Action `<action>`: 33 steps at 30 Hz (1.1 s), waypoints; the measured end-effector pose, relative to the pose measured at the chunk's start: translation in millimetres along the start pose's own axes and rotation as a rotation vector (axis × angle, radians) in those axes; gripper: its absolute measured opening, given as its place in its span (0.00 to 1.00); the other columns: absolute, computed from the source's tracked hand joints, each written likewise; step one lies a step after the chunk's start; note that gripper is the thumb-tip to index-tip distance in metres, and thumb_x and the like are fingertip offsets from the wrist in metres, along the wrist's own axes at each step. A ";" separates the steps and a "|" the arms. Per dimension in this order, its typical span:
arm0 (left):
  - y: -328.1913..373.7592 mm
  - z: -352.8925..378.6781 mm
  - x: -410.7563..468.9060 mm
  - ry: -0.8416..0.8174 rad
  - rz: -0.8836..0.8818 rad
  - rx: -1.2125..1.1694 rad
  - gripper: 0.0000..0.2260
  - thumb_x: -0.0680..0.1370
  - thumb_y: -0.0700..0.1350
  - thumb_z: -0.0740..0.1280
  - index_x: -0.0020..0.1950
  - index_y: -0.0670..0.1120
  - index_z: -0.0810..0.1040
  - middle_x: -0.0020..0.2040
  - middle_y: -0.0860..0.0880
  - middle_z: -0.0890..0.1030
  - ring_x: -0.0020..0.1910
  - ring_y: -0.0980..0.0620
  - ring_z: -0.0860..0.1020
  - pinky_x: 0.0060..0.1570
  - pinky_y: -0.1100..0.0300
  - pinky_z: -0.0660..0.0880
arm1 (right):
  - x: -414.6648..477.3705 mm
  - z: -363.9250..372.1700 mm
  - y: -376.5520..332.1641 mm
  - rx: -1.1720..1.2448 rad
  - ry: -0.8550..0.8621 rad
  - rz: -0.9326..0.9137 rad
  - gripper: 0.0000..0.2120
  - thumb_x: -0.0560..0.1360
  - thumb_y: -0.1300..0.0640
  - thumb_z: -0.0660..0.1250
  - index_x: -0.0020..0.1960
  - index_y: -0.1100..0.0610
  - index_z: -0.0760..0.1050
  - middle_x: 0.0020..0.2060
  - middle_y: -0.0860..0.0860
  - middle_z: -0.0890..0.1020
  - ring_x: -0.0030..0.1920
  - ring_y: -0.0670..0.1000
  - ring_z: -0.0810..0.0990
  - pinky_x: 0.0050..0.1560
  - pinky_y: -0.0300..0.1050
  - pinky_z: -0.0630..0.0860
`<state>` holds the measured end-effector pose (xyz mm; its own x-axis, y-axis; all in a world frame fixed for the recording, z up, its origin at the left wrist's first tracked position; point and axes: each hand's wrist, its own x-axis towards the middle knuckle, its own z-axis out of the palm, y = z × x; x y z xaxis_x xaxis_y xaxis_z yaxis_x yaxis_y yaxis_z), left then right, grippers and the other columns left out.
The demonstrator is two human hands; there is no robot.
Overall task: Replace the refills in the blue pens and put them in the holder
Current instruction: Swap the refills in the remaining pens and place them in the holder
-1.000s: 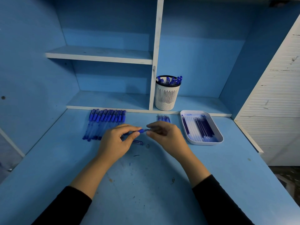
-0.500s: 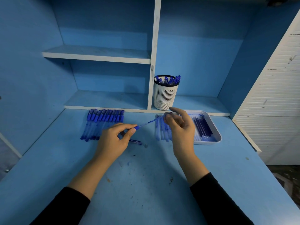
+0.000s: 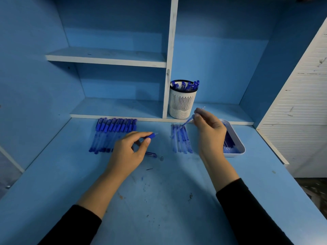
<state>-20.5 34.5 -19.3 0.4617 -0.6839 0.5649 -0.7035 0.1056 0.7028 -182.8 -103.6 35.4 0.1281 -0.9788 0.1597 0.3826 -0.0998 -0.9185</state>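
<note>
refill (image 3: 185,123): just a motion-blurred streak in the right hand (image 3: 210,133)
pen (image 3: 150,136): mostly buried under the left hand (image 3: 130,150)
tray (image 3: 234,154): left part blocked by the right hand
speck (image 3: 161,158): maybe a pen tip, too small

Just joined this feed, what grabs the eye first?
The two hands mid-frame: the left hand pinches a pen barrel, the right hand pinches a thin refill over a small row of refills. A long row of capped pens lies left; the white holder stands on the back ledge.
</note>
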 end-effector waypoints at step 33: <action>-17.4 14.8 24.3 -0.030 0.171 0.076 0.13 0.79 0.49 0.65 0.60 0.48 0.82 0.52 0.55 0.81 0.49 0.59 0.79 0.50 0.60 0.78 | 55.3 8.4 19.0 -1.034 -0.434 -0.142 0.09 0.74 0.62 0.69 0.52 0.56 0.83 0.45 0.51 0.84 0.44 0.46 0.78 0.38 0.23 0.67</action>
<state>-5.0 5.4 -24.1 0.3169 -0.6819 0.6593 -0.8096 0.1677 0.5625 -160.8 -158.1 29.8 0.5276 -0.8221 0.2139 -0.4957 -0.5025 -0.7084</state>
